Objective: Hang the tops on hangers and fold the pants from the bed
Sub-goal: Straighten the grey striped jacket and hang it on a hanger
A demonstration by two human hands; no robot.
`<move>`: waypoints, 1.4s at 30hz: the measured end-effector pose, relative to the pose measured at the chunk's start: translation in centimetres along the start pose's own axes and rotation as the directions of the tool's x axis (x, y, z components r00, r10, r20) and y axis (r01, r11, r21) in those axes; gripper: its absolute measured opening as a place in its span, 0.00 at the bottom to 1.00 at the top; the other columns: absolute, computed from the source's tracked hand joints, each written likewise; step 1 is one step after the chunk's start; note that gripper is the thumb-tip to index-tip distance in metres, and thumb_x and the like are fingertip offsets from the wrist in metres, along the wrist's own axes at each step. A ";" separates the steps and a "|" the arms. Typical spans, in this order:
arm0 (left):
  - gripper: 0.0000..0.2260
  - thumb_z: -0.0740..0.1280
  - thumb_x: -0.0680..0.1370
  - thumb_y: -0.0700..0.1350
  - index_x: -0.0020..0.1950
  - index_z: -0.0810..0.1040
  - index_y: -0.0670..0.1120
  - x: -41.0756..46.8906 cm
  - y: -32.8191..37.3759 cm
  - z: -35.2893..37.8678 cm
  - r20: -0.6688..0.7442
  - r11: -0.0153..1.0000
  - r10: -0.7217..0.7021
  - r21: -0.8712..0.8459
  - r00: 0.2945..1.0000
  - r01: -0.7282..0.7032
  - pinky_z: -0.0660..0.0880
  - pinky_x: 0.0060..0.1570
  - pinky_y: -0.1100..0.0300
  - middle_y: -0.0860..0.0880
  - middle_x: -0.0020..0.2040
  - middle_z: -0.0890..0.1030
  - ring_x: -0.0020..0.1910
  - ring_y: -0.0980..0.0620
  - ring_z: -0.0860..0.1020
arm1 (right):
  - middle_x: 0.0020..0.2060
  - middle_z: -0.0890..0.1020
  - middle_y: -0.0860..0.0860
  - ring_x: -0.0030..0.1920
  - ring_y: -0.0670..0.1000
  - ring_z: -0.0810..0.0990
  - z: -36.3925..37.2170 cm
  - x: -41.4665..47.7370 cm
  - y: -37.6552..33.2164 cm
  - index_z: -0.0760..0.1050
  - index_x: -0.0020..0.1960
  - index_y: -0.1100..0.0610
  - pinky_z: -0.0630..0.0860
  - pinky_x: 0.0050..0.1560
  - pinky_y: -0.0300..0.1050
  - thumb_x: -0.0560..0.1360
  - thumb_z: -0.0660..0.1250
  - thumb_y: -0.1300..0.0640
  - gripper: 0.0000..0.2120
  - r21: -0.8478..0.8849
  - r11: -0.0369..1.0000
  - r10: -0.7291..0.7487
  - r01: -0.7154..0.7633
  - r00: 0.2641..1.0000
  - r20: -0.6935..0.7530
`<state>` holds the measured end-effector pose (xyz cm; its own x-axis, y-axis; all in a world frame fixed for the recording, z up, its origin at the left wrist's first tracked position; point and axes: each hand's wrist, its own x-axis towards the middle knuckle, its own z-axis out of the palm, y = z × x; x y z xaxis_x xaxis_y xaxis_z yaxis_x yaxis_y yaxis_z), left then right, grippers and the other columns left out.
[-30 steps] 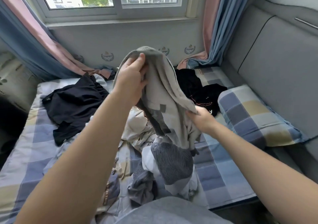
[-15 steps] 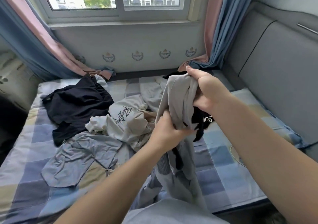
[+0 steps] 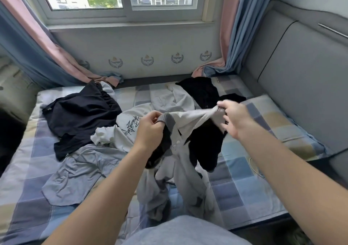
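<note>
At the far left of the bed (image 3: pixel 22 169) lies a crumpled dark navy garment (image 3: pixel 81 113); its folds hide whether it is a top or pants. Below it a blue-grey shirt (image 3: pixel 79 171) is spread flat, its right edge hidden behind the left forearm. Next to these a white printed top (image 3: pixel 124 131) is bunched up, and the left grip (image 3: pixel 150 130) covers part of its lettering. That grip is clenched on the dark ribbed edge of the grey top (image 3: pixel 190 118), pinching it between thumb and fingers. The grey top is held up over the middle of the bed, stretched between both hands, with its body hanging down. Its lower end disappears behind the person's own clothing at the bottom of the view. Black cloth shows under the stretched edge; I cannot tell whether it belongs to the top or lies behind it. The right grip (image 3: pixel 233 118), blurred, clutches a bunched pale corner of the same top. Behind it a black garment (image 3: pixel 203 92) lies partly hidden, near the checked pillow (image 3: pixel 278 128).
</note>
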<state>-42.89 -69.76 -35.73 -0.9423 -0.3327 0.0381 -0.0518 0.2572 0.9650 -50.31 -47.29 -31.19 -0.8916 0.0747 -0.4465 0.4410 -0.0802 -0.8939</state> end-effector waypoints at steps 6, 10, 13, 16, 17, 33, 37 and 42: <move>0.04 0.69 0.70 0.41 0.38 0.81 0.50 -0.6 2.8 0.0 0.228 0.978 0.118 0.144 0.966 -0.153 0.75 0.38 0.58 0.52 0.36 0.83 0.37 0.53 0.80 | 0.55 0.79 0.35 0.53 0.34 0.79 3.0 -3.4 6.3 0.70 0.70 0.44 0.77 0.46 0.33 0.69 0.76 0.52 0.31 -0.396 0.824 -0.085 0.405 0.780 0.620; 0.09 0.73 0.70 0.37 0.40 0.81 0.52 -0.3 2.4 -0.6 0.281 0.954 0.164 0.200 0.946 -0.224 0.73 0.38 0.57 0.48 0.37 0.82 0.36 0.52 0.77 | 0.30 0.78 0.35 0.33 0.35 0.75 4.7 -3.4 7.5 0.75 0.41 0.47 0.69 0.37 0.31 0.76 0.67 0.66 0.14 -0.424 0.711 -0.264 0.561 0.772 0.579; 0.11 0.73 0.71 0.37 0.42 0.77 0.54 -0.6 -0.1 -1.5 0.280 0.920 0.179 0.293 0.943 -0.261 0.69 0.38 0.59 0.52 0.37 0.78 0.36 0.54 0.74 | 0.32 0.79 0.46 0.36 0.43 0.74 4.4 -2.9 6.7 0.78 0.39 0.58 0.72 0.40 0.46 0.77 0.63 0.68 0.10 -0.473 0.662 -0.368 0.581 0.802 0.470; 0.13 0.65 0.70 0.34 0.44 0.73 0.54 -2.0 -4.1 -1.4 0.246 0.827 0.110 0.514 0.963 -0.225 0.72 0.43 0.53 0.54 0.42 0.75 0.46 0.47 0.76 | 0.36 0.81 0.54 0.38 0.47 0.76 3.8 -3.0 6.3 0.80 0.45 0.63 0.73 0.39 0.46 0.74 0.59 0.71 0.12 -0.385 0.768 -0.394 0.512 0.851 0.346; 0.13 0.63 0.69 0.34 0.44 0.72 0.52 -2.6 -5.6 -1.3 0.181 0.792 0.033 0.595 0.983 -0.136 0.73 0.44 0.51 0.52 0.44 0.75 0.48 0.45 0.75 | 0.36 0.81 0.56 0.37 0.47 0.75 3.5 -3.1 6.1 0.81 0.45 0.62 0.72 0.38 0.44 0.73 0.58 0.71 0.14 -0.351 0.796 -0.397 0.492 0.864 0.310; 0.17 0.67 0.81 0.46 0.39 0.75 0.35 -3.1 -2.3 1.1 0.211 0.978 -0.210 0.059 0.955 0.202 0.61 0.28 0.61 0.47 0.29 0.69 0.28 0.52 0.66 | 0.59 0.75 0.50 0.60 0.52 0.76 -1.5 -0.8 17.9 0.69 0.64 0.52 0.74 0.60 0.49 0.73 0.71 0.55 0.21 -0.775 0.565 -0.091 0.284 0.955 0.283; 0.19 0.68 0.76 0.57 0.35 0.77 0.43 -3.1 -1.2 0.3 0.337 0.989 -0.037 0.148 0.941 -0.014 0.64 0.33 0.56 0.51 0.28 0.71 0.31 0.52 0.68 | 0.54 0.80 0.40 0.57 0.39 0.77 2.6 -3.5 14.7 0.71 0.60 0.41 0.74 0.56 0.33 0.70 0.71 0.44 0.20 -0.463 0.746 -0.202 0.479 0.825 0.527; 0.19 0.70 0.71 0.61 0.37 0.79 0.45 -2.9 -0.8 -0.9 0.364 0.993 -0.024 0.120 0.931 -0.022 0.65 0.32 0.59 0.49 0.29 0.73 0.31 0.55 0.69 | 0.37 0.82 0.52 0.43 0.56 0.79 3.6 -2.7 12.3 0.77 0.43 0.55 0.76 0.43 0.48 0.74 0.63 0.56 0.05 -0.617 0.625 -0.238 0.479 0.869 0.434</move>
<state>-39.84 -69.87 -36.39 -0.9965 0.0149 -0.0818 -0.0705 0.3710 0.9259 -42.81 -52.03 -40.83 -0.9244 -0.3470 -0.1583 -0.0885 0.5988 -0.7960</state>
